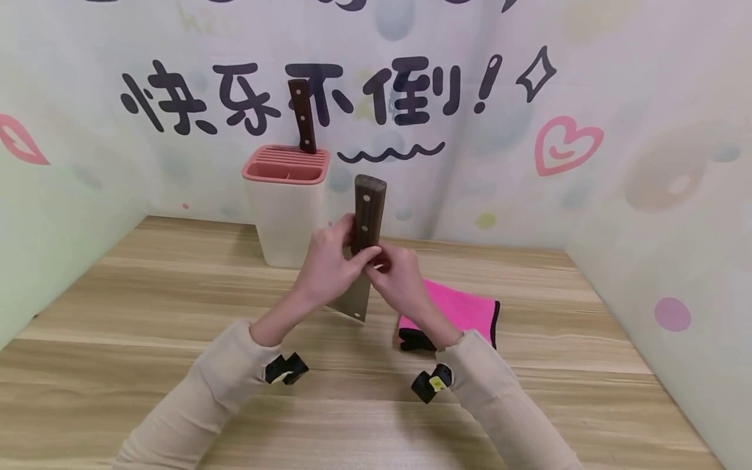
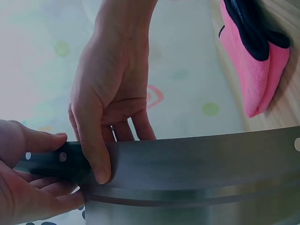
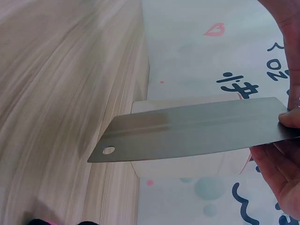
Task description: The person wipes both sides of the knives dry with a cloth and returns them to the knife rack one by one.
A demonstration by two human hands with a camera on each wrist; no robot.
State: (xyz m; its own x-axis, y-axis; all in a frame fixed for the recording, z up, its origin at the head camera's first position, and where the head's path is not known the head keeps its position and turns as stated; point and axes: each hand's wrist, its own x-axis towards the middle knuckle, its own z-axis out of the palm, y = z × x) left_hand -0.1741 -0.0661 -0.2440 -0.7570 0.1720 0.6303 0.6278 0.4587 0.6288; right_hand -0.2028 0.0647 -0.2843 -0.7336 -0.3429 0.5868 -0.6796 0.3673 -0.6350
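Note:
A cleaver (image 1: 369, 209) stands in the air above the table, its dark riveted handle up and its wide blade down. My left hand (image 1: 323, 264) grips the lower handle, thumb and fingers on opposite sides in the left wrist view. My right hand (image 1: 402, 277) pinches the blade just below the handle; that view shows its thumb on the blade face and its fingers behind. The right wrist view shows the steel blade (image 3: 197, 133) nearly lengthwise, with a round hole near one end corner. Parts of both hands are cut off there.
A white knife block (image 1: 288, 222) with a slotted pink top stands at the back, behind the left hand. One dark-handled knife (image 1: 303, 117) sits in it. A folded pink cloth (image 1: 464, 310) with black edging lies on the wooden table (image 1: 558, 385), partly under the right forearm. A printed curtain hangs behind.

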